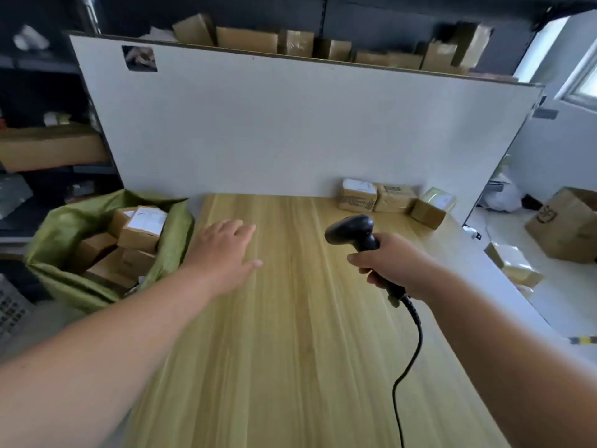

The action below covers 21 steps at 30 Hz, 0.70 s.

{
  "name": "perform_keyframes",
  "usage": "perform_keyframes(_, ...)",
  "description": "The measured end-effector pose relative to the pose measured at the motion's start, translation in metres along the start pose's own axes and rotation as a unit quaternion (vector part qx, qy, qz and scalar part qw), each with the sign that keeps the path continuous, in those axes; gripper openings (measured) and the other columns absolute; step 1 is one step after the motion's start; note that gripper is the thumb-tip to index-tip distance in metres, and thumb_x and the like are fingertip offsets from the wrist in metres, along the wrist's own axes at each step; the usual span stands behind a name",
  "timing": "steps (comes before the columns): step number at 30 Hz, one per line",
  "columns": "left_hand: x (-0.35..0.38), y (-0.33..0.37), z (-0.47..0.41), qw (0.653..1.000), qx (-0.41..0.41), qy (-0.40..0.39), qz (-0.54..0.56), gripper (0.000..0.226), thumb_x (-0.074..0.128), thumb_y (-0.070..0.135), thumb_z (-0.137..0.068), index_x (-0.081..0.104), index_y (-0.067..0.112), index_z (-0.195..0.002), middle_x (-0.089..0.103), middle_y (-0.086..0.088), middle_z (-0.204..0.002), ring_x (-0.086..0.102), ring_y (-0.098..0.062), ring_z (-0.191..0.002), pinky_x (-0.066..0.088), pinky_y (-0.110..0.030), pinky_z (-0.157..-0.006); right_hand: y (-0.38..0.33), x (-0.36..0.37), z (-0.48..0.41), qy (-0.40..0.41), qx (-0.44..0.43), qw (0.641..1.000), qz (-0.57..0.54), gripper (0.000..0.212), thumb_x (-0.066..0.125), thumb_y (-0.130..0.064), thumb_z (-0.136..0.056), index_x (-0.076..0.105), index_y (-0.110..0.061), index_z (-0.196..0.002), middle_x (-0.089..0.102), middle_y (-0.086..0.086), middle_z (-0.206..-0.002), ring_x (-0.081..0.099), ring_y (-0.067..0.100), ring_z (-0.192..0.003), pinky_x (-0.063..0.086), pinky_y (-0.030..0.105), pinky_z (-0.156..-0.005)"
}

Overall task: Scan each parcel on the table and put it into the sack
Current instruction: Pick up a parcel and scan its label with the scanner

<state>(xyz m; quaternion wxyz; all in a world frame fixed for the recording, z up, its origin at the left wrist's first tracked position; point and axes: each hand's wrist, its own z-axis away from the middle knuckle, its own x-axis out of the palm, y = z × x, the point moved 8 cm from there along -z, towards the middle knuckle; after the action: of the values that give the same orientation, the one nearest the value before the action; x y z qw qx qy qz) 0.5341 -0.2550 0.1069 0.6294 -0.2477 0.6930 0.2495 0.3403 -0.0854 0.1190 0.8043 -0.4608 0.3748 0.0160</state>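
Observation:
Three small brown parcels stand at the far right of the wooden table (290, 318): one with a white label (357, 194), one beside it (395, 197), and one with clear tape at the edge (433, 206). The green sack (61, 231) gapes open left of the table, holding several boxes (142, 229). My left hand (223, 250) hovers over the table's left side with fingers straight, holding nothing. My right hand (397, 266) grips the handle of a black barcode scanner (352, 231), whose head points left and whose cable trails toward me.
A white board (290, 124) stands upright along the table's far edge, with more brown boxes behind it. Dark shelving with cartons fills the left. On the floor to the right lie an open carton (568, 221) and taped packages (513, 263).

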Motion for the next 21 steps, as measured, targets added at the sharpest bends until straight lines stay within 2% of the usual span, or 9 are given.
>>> perform_keyframes(4,-0.003,0.047,-0.030,0.999,0.028,-0.006,-0.013,0.072,0.045,0.055,-0.094,0.021,0.020,-0.152,0.027,-0.004,-0.155,0.025,-0.024,-0.142,0.019,-0.038,-0.114,0.034,-0.050,-0.009,0.036,0.023,0.999,-0.012,0.015,0.068,-0.020,-0.089,0.061,-0.011,-0.099,0.066,0.006,-0.080,0.059,0.016,-0.060,0.050,0.028,-0.056)
perform_keyframes(8,0.003,0.089,-0.087,1.000,0.029,-0.008,0.001,0.071,0.046,0.055,-0.093,0.024,0.020,-0.151,0.032,-0.004,-0.153,0.030,-0.025,-0.140,0.024,-0.037,-0.112,0.062,-0.105,-0.050,0.059,0.033,0.997,-0.028,0.015,0.069,-0.018,-0.090,0.060,-0.014,-0.100,0.067,0.008,-0.081,0.060,0.019,-0.063,0.051,0.030,-0.060)
perform_keyframes(15,0.047,0.158,-0.222,0.997,-0.021,-0.042,0.059,0.074,0.050,0.055,-0.092,0.025,0.017,-0.151,0.034,-0.005,-0.153,0.032,-0.025,-0.139,0.026,-0.037,-0.114,0.094,-0.193,-0.189,0.073,0.020,0.997,-0.028,0.021,0.068,-0.017,-0.089,0.059,-0.013,-0.108,0.068,0.008,-0.085,0.060,0.018,-0.063,0.051,0.027,-0.057)
perform_keyframes(21,0.079,0.190,-0.330,0.986,-0.086,-0.060,0.127,0.074,0.049,0.052,-0.093,0.021,0.016,-0.152,0.031,-0.008,-0.153,0.030,-0.028,-0.140,0.029,-0.037,-0.112,0.117,-0.219,-0.308,0.066,0.013,0.996,-0.055,0.022,0.066,-0.018,-0.090,0.057,-0.020,-0.110,0.069,0.008,-0.090,0.063,0.016,-0.067,0.054,0.030,-0.062)
